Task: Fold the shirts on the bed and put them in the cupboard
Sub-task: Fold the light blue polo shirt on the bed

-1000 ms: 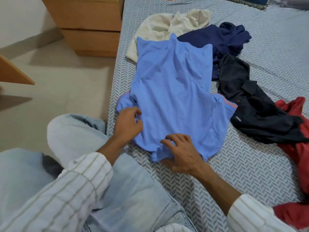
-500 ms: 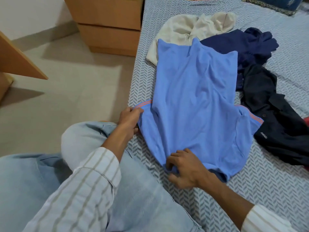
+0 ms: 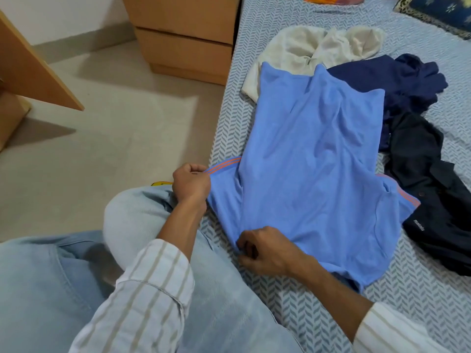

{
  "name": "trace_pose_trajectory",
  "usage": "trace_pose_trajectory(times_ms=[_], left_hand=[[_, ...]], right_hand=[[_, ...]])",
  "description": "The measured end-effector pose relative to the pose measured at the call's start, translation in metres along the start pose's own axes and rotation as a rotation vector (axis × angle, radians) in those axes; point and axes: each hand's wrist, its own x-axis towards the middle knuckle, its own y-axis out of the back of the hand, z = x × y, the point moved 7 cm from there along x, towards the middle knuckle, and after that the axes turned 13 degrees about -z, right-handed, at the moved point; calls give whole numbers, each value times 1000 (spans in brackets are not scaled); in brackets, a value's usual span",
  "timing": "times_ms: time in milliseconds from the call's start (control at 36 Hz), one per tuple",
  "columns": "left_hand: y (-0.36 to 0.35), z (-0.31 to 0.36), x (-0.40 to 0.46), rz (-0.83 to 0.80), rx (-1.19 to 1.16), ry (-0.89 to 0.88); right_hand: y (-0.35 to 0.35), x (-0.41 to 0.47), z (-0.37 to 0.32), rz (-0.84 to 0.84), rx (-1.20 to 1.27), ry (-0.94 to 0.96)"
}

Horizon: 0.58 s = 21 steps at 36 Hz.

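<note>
Light blue cotton t-shirt with orange sleeve stripes [image 3: 313, 174] spread flat on the bed with grey-and-white herringbone sheet [image 3: 420, 289], near its left edge. Left hand [image 3: 190, 184] fisted around the striped sleeve end at the shirt's left side. Right hand [image 3: 265, 252] pinching the shirt's near edge, fingers curled. Beyond the blue shirt, touching its far hem, a crumpled cream garment [image 3: 316, 47]. Just right of the blue shirt, a rumpled navy garment [image 3: 407, 80] and a black buttoned shirt [image 3: 433, 200]. Left of the bed, a light wooden drawer unit [image 3: 183, 34] on a pale floor.
</note>
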Motion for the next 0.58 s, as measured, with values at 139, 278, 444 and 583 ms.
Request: trace_pose_trajectory(times_ms=[139, 278, 444, 583], left_hand=[[-11, -11, 2, -99, 90, 78], [-10, -16, 2, -110, 85, 107], [-7, -17, 1, -72, 55, 98], [-7, -21, 1, -70, 27, 131]], right_hand=[[60, 25, 11, 225, 82, -1], [139, 73, 15, 434, 3, -39], [167, 137, 9, 19, -374, -246], [169, 157, 6, -27, -396, -274]])
